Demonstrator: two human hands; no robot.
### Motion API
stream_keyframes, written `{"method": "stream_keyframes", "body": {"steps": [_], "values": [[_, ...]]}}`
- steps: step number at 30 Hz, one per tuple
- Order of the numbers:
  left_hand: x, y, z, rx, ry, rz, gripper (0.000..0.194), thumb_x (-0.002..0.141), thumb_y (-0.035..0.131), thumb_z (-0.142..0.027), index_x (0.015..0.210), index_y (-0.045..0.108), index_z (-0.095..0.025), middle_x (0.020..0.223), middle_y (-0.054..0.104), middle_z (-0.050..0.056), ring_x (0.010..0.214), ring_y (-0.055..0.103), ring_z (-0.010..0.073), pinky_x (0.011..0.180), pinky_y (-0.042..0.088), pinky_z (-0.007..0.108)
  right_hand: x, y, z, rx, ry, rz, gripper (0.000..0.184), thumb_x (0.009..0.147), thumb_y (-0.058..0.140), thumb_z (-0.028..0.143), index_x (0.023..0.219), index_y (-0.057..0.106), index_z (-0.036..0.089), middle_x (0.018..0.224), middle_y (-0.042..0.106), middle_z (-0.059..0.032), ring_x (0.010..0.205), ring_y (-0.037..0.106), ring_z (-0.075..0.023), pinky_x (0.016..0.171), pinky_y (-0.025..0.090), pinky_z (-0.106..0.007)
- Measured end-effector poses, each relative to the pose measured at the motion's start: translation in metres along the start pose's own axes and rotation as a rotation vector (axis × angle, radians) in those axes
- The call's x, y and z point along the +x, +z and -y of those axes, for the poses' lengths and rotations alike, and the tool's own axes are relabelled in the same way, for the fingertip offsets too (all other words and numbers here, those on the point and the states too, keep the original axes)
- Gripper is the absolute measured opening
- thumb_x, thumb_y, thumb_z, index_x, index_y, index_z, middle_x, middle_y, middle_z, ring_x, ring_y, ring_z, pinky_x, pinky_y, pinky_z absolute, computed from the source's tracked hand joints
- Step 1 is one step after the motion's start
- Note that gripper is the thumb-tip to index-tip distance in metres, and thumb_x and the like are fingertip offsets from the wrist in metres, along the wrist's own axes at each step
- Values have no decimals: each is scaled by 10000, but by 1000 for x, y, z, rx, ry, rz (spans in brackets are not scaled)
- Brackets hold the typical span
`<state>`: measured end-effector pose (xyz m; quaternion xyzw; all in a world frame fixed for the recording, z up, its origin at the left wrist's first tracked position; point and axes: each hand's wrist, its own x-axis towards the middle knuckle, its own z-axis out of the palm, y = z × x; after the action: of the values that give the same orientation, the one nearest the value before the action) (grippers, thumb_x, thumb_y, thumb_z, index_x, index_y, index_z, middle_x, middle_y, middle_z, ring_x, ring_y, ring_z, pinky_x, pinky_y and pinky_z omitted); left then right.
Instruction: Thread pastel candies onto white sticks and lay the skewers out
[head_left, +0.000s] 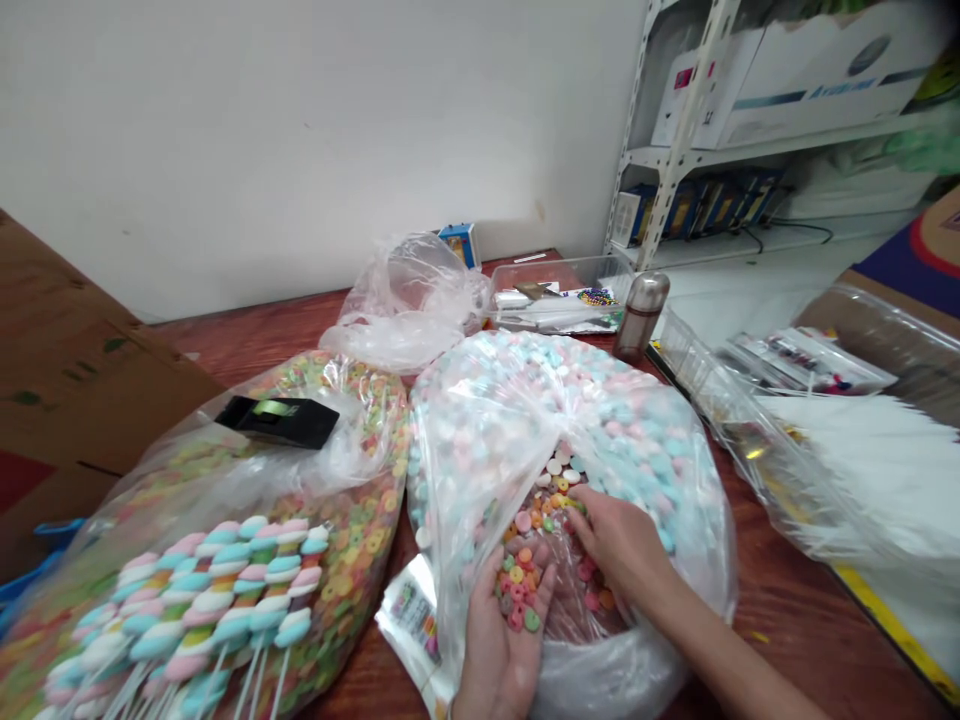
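A large clear plastic bag of pastel pink, blue and white candies [600, 400] lies open on the wooden table [780, 640]. Inside its mouth is a heap of small multicoloured ring candies [544, 530]. My left hand [502, 640] is cupped palm up in the bag's opening, holding several rings. My right hand [616, 540] reaches into the same opening, fingers among the rings and touching them. Its grip is partly hidden by the plastic. To the left lies a second clear bag of fruit-ring candies and twisted marshmallow sticks [217, 570].
A black clip [277, 420] rests on the left bag. Behind stand a crumpled plastic bag [405, 300], a clear tray of small items [559, 300] and a steel flask [641, 318]. Cardboard [75, 370] stands at the left; white shelves [675, 150] stand at the right.
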<state>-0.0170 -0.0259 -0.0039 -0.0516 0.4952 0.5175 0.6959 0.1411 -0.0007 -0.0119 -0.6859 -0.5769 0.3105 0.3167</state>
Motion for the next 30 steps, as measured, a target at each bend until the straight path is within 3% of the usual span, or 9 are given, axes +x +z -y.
{"method": "stream_keyframes", "body": {"steps": [4,8,11,14,17,21,23,26,30], "values": [[-1,-2,0,5,-12,3,236,843,597,-169,1071,613,-114,912,739,137,854,727,249,788,602,391,10,14,4,-36,8,-12,98,823,503,227,731,536,228,595,528,2,584,484,-168,583,229,-283],[0,-5,2,6,-8,7,273,835,618,-188,1103,609,-134,934,736,127,841,727,250,775,605,404,2,1,-4,73,3,10,138,850,513,341,770,521,228,599,509,28,573,472,-149,562,298,-257],[2,-6,3,14,-16,-12,277,846,612,-193,1116,602,-133,910,732,132,804,727,249,759,604,412,-10,-13,-11,203,21,40,307,937,341,485,808,468,237,575,442,68,456,375,-109,459,312,-226],[3,-5,3,17,-21,-8,249,861,595,-199,1094,606,-111,899,727,144,779,724,244,749,603,411,-13,-19,-14,248,41,42,428,976,130,502,860,445,236,600,429,72,400,308,-93,387,284,-219],[2,-4,2,16,-27,-19,238,865,588,-196,1085,609,-106,900,727,143,773,724,241,748,602,407,-2,-15,-9,160,23,16,418,971,198,491,790,464,225,619,469,45,464,404,-108,449,322,-229],[1,-3,0,3,-58,-10,248,862,592,-197,1091,616,-106,881,732,131,766,727,239,753,603,402,16,1,7,-70,-75,61,220,905,447,363,774,558,225,687,599,7,687,566,-174,625,342,-261],[0,-2,0,-8,-56,-2,242,863,586,-191,1086,619,-103,885,734,131,762,727,235,753,604,398,19,11,12,-187,-110,106,121,871,490,284,858,601,239,738,653,-10,726,592,-194,626,309,-268],[0,-2,-1,-14,-60,4,230,861,584,-187,1073,626,-107,902,734,135,794,729,245,744,606,390,15,21,13,-339,-113,149,118,856,484,214,870,601,225,721,674,-38,696,608,-203,580,252,-269],[1,-4,0,-8,-54,14,228,850,608,-205,1060,630,-119,903,733,134,825,726,258,747,604,393,1,13,2,-454,-94,191,101,854,477,188,875,574,212,760,697,-60,692,630,-205,559,245,-261]]}}
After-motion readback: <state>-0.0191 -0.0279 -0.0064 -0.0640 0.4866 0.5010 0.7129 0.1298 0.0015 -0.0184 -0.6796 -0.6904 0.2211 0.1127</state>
